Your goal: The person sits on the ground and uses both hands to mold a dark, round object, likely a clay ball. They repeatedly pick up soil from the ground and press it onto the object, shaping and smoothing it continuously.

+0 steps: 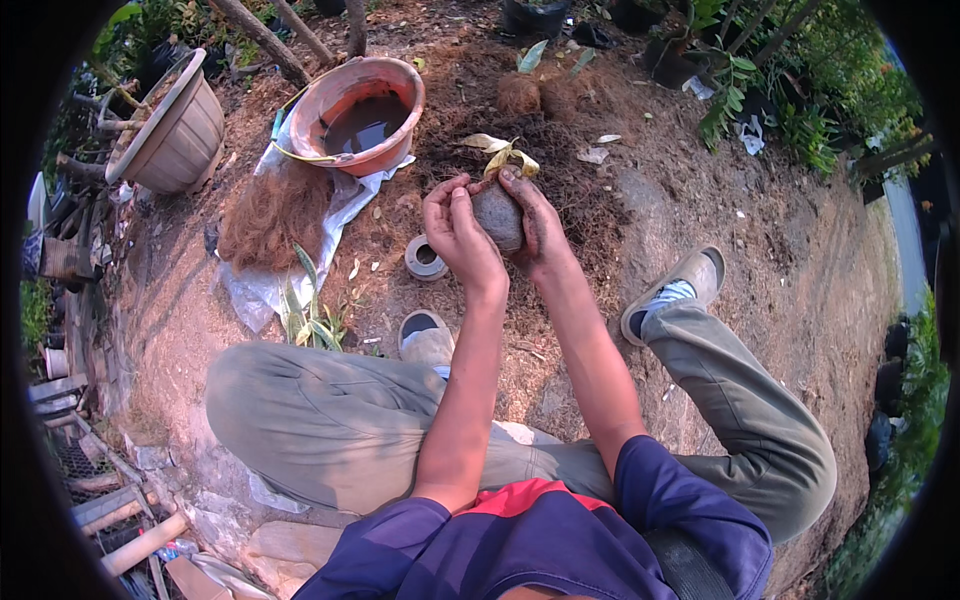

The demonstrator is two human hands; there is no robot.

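Between my two hands, over dark loose soil [600, 199], is a rounded grey root ball [498, 217]. A small plant with yellowish leaves [501, 154] comes out of its top. My left hand [457, 225] cups the ball's left side, fingers curled near the top. My right hand [538, 217] presses its right side, with the thumb up by the leaf bases. Dirt covers the fingers of both. A pale ring-shaped roll [417, 264] with a dark centre lies on the ground just left of my left hand.
An orange-brown basin [412, 131] with dark water stands on a plastic sheet [349, 214], beside brown coir fibre [274, 217]. Cut snake plant leaves [311, 319] lie near my left knee. Fibre-wrapped balls [519, 94] with leaves sit beyond the soil. A large ribbed pot [176, 139] is far left.
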